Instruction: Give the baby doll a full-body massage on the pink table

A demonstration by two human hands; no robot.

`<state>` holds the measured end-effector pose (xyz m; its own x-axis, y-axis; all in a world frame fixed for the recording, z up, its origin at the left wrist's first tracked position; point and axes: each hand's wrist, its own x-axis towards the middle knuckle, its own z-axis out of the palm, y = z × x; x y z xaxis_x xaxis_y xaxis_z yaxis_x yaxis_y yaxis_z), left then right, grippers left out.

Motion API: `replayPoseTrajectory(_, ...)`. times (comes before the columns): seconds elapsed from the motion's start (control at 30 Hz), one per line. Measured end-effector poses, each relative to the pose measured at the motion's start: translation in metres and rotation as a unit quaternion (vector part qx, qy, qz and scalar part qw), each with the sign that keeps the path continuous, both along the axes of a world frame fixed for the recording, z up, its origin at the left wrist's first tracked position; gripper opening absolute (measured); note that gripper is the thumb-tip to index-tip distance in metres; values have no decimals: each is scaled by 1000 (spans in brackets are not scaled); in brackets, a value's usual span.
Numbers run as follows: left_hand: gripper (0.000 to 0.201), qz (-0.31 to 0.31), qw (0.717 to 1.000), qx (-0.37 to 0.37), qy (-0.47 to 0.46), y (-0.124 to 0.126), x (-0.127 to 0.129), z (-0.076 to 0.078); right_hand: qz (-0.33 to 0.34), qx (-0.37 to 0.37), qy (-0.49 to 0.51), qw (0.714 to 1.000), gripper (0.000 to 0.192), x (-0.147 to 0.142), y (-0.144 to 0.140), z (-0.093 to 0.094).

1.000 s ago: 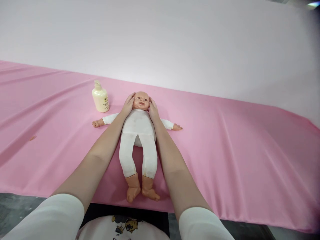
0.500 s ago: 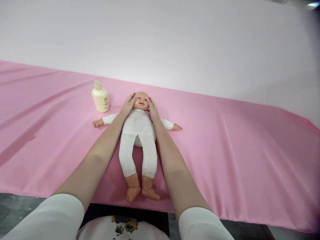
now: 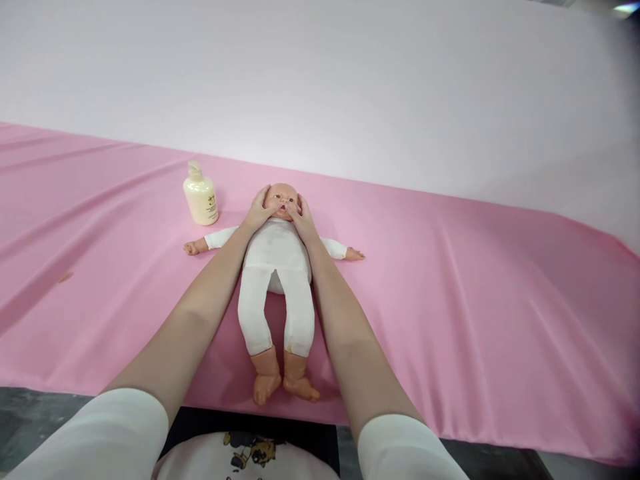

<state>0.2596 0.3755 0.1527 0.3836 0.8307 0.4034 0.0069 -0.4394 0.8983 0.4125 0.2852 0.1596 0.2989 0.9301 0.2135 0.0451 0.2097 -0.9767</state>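
Note:
A baby doll [image 3: 276,250] lies on its back on the pink cloth, its feet toward me and its arms spread sideways. Its body is white fabric; its head, hands and feet are skin-toned plastic. My left hand [image 3: 259,210] cups the left side of the doll's head, its thumb resting by the mouth. On the other side my right hand [image 3: 303,217] holds the head the same way, and the two thumbs nearly meet below the nose. The doll's cheeks and most of its mouth are covered by my hands. Both my forearms run alongside its body.
A cream pump bottle [image 3: 201,198] stands upright on the cloth, left of the doll's head. The pink cloth [image 3: 440,300] has folds and drapes over the table's front edge. Behind it rises a plain white wall [image 3: 320,87]. A small brownish mark [image 3: 65,277] shows at left.
Both thumbs have moved inward from the sides of the doll's face to its mouth. The fingers stay at the sides of the head. The doll and the bottle have not moved.

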Motion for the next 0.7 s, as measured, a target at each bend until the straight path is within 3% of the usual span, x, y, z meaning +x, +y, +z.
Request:
replayPoseTrajectory(0.37, 74, 9, 1000, -7, -25, 2, 3, -4, -1, 7, 6, 1000, 96, 1, 1, 1)
replayPoseTrajectory(0.7, 86, -3, 1000, -3, -18, 7, 3, -7, -39, 23, -27, 999, 103, 0, 5, -4)
